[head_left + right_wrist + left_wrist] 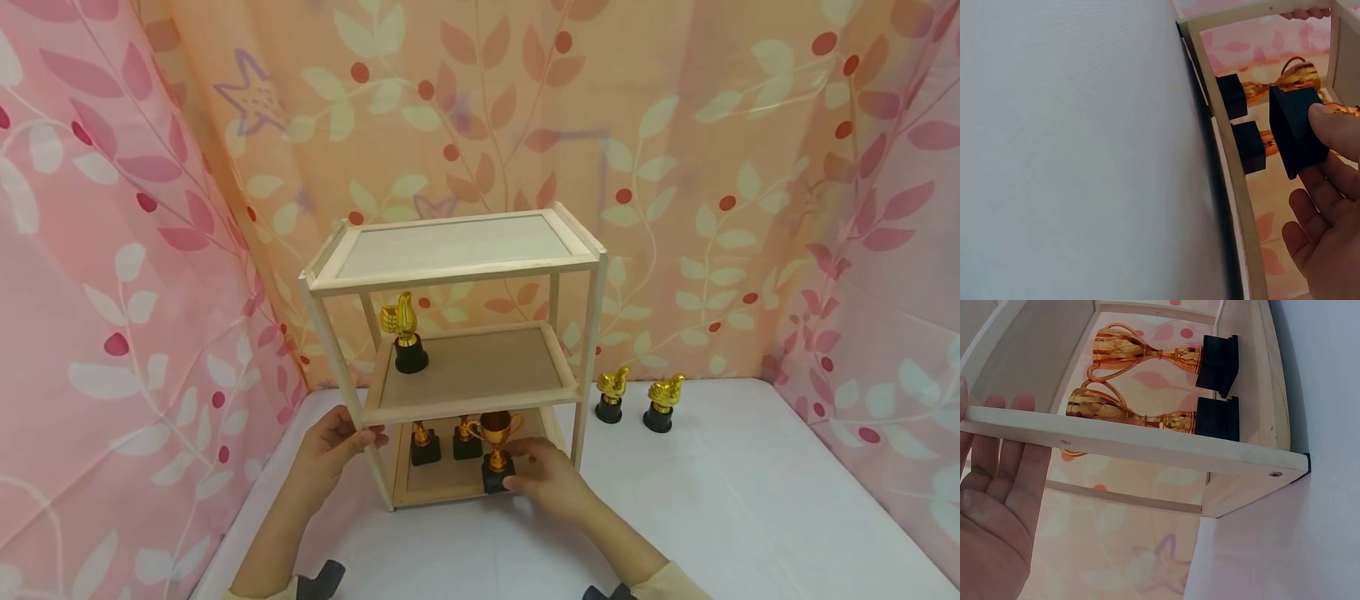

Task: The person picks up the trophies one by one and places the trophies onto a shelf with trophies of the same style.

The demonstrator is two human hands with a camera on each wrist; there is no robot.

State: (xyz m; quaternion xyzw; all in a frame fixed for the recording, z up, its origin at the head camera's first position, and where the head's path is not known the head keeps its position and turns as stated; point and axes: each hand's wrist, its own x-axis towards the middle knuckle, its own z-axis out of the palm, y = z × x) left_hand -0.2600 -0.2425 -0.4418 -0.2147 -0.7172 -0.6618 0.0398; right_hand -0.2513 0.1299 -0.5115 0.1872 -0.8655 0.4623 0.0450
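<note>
My left hand [322,457] grips the front left post [1147,445] of a small wooden three-tier shelf [465,279], its fingers wrapped around the wood. Near the bottom tier's front right, my right hand [553,482] pinches the black base [1302,128] of a gold trophy cup [497,428]. This cup is upright, and the right wrist view shows its hollow underside free of the board. Behind it on the bottom tier stand two similar trophy cups [1119,350], side by side on black bases.
A gold thumbs-up trophy [410,353] stands at the left of the middle tier. Two more thumbs-up trophies, a nearer one [660,410] and another [611,405], stand on the white table [750,500] right of the shelf. Floral curtains [675,208] enclose the back and sides.
</note>
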